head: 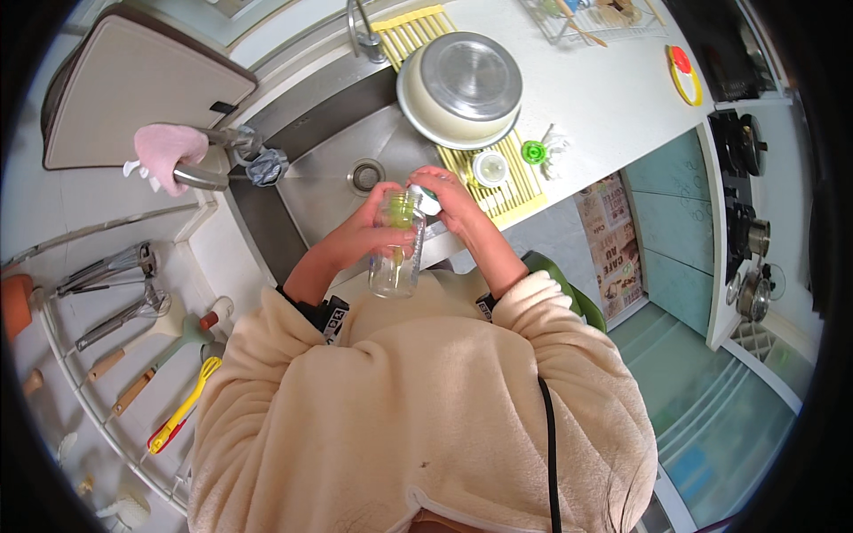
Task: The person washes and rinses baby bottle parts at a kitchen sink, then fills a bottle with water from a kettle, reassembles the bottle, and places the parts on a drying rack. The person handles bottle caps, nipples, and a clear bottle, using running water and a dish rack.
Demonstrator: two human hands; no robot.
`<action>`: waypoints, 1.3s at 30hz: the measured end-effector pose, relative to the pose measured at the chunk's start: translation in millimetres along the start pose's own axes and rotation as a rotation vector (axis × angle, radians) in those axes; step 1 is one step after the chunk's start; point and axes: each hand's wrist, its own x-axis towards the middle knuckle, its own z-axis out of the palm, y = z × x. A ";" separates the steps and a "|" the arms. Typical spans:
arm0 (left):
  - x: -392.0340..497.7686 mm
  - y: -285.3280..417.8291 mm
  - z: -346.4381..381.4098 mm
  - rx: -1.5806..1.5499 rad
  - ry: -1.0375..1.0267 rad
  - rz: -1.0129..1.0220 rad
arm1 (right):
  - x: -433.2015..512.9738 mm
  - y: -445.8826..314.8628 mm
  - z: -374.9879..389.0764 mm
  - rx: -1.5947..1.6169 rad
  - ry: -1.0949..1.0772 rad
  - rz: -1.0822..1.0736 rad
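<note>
My left hand [376,230] is wrapped around a clear bottle [397,266], held tilted at the sink's front edge. Something yellow-green [401,212] shows at the bottle's upper part; I cannot tell whether it is inside or behind. My right hand [443,193] grips a small white and green piece [426,200] beside the bottle's mouth; the fingers partly hide it. Beyond my right hand, a round white and clear part [490,168] rests on a yellow roll-up drying rack [526,190]. A green ring-shaped part [534,152] lies on the counter next to crumpled clear plastic [553,150].
A large upturned cream basin [460,90] sits on the rack over the steel sink [320,166]. The faucet [370,43] stands behind. A pink cloth [171,150] hangs at the left. A wire dish rack [600,23] stands at the back right; utensils hang at the lower left.
</note>
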 end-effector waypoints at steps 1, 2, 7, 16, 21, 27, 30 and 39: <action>-2.6 -1.6 -2.0 -0.032 0.015 -0.015 | 7.2 5.7 5.7 -0.011 -0.030 0.063; -5.5 -3.7 -4.6 -0.079 0.010 -0.020 | 11.9 12.2 10.1 -0.007 -0.052 0.131; -16.6 -14.4 -20.4 -0.284 0.078 -0.063 | 31.7 41.9 19.7 -0.025 -0.160 0.244; -30.0 -28.7 -51.5 -0.463 0.057 -0.204 | 49.9 55.8 24.5 -0.131 -0.331 -0.014; -33.7 -31.9 -61.4 -0.661 0.028 -0.164 | 48.5 44.4 25.0 -0.150 -0.306 0.007; -36.8 -41.1 -57.6 -0.727 0.088 -0.067 | 49.0 26.7 33.2 -0.503 -0.317 0.141; -43.1 -47.7 -66.5 -0.756 0.004 -0.040 | 45.1 -4.9 38.7 -0.536 -0.376 0.144; -68.4 -74.5 -85.0 -0.928 0.084 0.072 | 44.2 -45.5 68.8 -0.495 -0.602 -0.100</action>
